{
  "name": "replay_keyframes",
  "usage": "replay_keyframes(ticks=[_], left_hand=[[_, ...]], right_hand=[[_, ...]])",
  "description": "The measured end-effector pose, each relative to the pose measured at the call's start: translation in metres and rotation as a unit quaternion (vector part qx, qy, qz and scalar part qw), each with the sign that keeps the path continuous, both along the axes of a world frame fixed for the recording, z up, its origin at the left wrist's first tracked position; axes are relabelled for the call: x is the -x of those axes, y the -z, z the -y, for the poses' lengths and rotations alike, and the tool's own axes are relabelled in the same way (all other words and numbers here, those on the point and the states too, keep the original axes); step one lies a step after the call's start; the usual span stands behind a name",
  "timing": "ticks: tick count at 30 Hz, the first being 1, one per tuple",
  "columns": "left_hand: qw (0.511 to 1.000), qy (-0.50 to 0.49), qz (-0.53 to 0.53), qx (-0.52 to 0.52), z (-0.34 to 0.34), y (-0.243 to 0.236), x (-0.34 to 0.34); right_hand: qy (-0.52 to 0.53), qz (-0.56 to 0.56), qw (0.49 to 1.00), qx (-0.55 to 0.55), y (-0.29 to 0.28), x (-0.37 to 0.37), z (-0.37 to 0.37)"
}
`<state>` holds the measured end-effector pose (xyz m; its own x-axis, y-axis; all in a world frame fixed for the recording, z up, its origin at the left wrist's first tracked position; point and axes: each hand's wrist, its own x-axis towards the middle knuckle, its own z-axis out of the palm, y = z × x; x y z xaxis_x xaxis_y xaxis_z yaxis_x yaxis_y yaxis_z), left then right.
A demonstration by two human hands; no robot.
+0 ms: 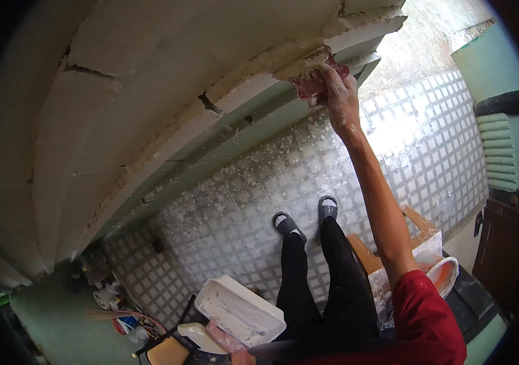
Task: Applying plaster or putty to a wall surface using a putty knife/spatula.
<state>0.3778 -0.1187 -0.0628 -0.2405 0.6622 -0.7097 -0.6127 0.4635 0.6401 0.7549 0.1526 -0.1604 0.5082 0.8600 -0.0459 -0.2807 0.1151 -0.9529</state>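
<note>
My right hand [341, 97] is closed on a red tool [309, 86] smeared with white plaster, against the edge of a cracked plaster ledge [241, 91] at the top. My left hand [242, 358] shows only slightly at the bottom edge, its fingers hidden, beside a pink object [220, 331] that I cannot make out clearly. That object lies at the side of a white plastic tray [250, 304] streaked with plaster.
My sandalled feet stand on a checked tile floor [223, 194] speckled with debris. An orange-rimmed bucket [445, 274] and a tan-and-white stool or box [417, 225] are at my right. Assorted tools and bags [119, 310] lie lower left. A green wall [490, 67] is at the right.
</note>
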Motion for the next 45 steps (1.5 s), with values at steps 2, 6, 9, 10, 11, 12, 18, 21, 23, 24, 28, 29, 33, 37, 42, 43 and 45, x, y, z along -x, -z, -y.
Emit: replay_keyframes(ticks=[2,6,9,10,11,12,18,21,23,24,28,29,33,37,42,43,45], left_hand=[[0.999,0.007,0.043,-0.002,-0.007,-0.008,-0.01],[0.999,0.02,0.046,0.0,-0.01,-0.004,-0.016],[0.999,0.007,0.044,0.0,-0.011,-0.004,-0.019],[0.999,0.003,0.043,0.0,-0.011,-0.004,-0.019],[0.999,-0.001,0.042,0.001,-0.011,-0.003,-0.02],[0.999,-0.004,0.041,0.001,-0.012,-0.003,-0.02],[0.997,-0.064,0.043,0.028,-0.016,0.001,-0.026],[0.998,-0.047,0.037,0.03,-0.014,-0.002,-0.029],[0.998,-0.026,0.043,0.032,-0.015,0.0,-0.032],[0.998,-0.031,0.046,0.03,-0.012,0.003,-0.031],[0.998,0.064,0.011,0.011,-0.013,-0.008,-0.044],[0.998,0.069,0.011,0.011,-0.011,-0.008,-0.046],[0.998,-0.004,-0.046,0.052,-0.006,-0.005,-0.047],[0.998,-0.006,-0.038,0.053,0.0,-0.008,-0.056],[0.997,-0.014,-0.066,0.049,-0.001,-0.01,-0.06],[0.997,-0.008,-0.064,0.042,0.0,-0.011,-0.059],[0.997,-0.016,-0.06,0.05,0.0,-0.009,-0.054]], right_hand=[[-0.006,0.016,1.0,-0.003,-0.002,-0.002,-0.008],[0.011,0.007,1.0,-0.006,0.002,-0.006,-0.019],[0.03,-0.046,0.998,-0.015,0.002,-0.002,-0.025],[0.029,-0.046,0.998,-0.016,0.001,-0.001,-0.027],[0.034,-0.045,0.998,-0.006,0.001,-0.001,-0.029],[0.038,-0.043,0.998,0.004,0.001,-0.001,-0.03],[-0.001,-0.065,0.998,0.019,0.011,-0.013,-0.038],[-0.021,-0.073,0.995,0.065,0.007,-0.014,-0.042],[-0.019,-0.094,0.991,0.089,0.008,-0.024,-0.047],[-0.021,-0.119,0.986,0.113,0.009,-0.028,-0.049],[-0.018,-0.203,0.975,0.09,0.019,-0.033,-0.056],[-0.012,-0.241,0.966,0.094,0.021,-0.034,-0.056],[-0.02,-0.292,0.948,0.124,0.019,-0.038,-0.06],[0.016,-0.306,0.946,0.107,0.058,-0.043,-0.066],[0.03,-0.26,0.957,0.126,0.068,-0.051,0.007],[0.024,-0.262,0.957,0.126,0.069,-0.054,0.02],[0.031,0.006,0.997,0.077,0.068,-0.06,0.036]])
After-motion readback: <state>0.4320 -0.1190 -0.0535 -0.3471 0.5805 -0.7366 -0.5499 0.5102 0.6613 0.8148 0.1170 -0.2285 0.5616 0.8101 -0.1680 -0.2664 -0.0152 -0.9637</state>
